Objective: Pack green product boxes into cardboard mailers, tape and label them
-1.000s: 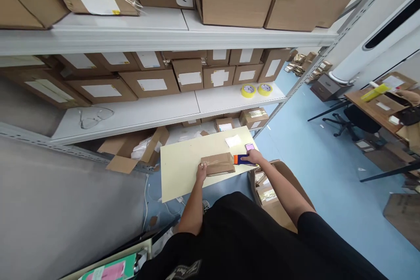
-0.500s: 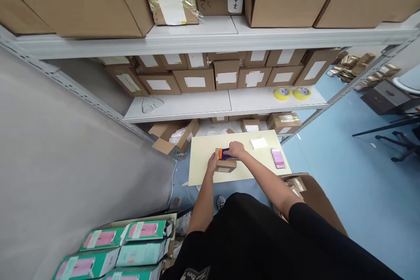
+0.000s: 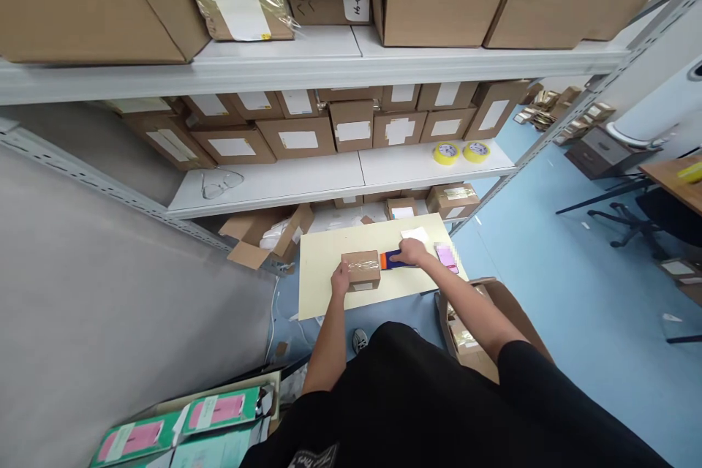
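A small brown cardboard box (image 3: 362, 270) rests on the cream tabletop (image 3: 321, 254), with a shiny strip of clear tape along its top and a white label on its near side. My left hand (image 3: 340, 279) grips the box at its left end. In my right hand (image 3: 412, 251) is a blue and orange tape dispenser (image 3: 393, 259), its orange end close to the box's right edge. Behind that hand lies a white paper (image 3: 415, 235), and to its right a pink-purple phone-like item (image 3: 447, 258).
Labelled boxes fill the shelf (image 3: 285, 185) ahead, where two yellow tape rolls (image 3: 446, 153) and eyeglasses (image 3: 220, 184) also lie. An open carton (image 3: 252, 238) stands left of the table. A large carton (image 3: 512, 311) holding packed boxes is at right; green boxes (image 3: 219, 411) sit lower left.
The dispenser in my right hand has moved right across the box's top to beyond its right edge, leaving tape visible there. My left hand stays at the left end. The view has shifted right.
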### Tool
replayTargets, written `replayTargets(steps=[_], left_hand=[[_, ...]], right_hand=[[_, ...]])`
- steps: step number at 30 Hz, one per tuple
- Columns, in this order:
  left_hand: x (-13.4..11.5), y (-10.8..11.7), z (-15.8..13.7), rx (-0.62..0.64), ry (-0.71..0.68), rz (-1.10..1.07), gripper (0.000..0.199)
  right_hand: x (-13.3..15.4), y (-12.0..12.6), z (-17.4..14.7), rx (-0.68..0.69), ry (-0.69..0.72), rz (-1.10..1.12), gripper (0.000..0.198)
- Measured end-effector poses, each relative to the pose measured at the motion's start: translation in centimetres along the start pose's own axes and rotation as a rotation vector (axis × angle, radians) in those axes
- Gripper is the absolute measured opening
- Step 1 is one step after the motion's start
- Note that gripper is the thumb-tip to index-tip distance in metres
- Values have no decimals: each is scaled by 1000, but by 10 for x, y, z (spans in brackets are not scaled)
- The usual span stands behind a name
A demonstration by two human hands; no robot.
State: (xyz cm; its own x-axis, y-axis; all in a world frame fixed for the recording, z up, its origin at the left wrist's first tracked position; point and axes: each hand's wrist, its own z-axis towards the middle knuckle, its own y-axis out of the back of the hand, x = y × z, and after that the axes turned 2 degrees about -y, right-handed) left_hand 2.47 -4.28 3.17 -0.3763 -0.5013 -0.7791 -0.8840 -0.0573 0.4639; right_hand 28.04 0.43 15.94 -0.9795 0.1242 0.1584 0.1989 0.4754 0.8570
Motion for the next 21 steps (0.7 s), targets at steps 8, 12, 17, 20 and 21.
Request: replayTargets(steps=[8, 12, 17, 20, 21], left_hand=[[1, 0, 2, -9, 0, -41, 56], [2, 2, 2, -16, 23, -15, 58], [2, 0, 4, -28, 1, -26, 60], [3, -1, 6, -37, 8, -43, 58], [4, -2, 7, -34, 10, -48, 58]], right_hand=[[-13, -33, 7, 29, -50, 16, 39], [16, -64, 4, 63, -5, 35, 24], [-9, -102, -10, 41, -70, 64, 35], [-52, -113, -9, -35, -150, 117, 39], [-66, -114, -7, -49, -164, 143, 38]])
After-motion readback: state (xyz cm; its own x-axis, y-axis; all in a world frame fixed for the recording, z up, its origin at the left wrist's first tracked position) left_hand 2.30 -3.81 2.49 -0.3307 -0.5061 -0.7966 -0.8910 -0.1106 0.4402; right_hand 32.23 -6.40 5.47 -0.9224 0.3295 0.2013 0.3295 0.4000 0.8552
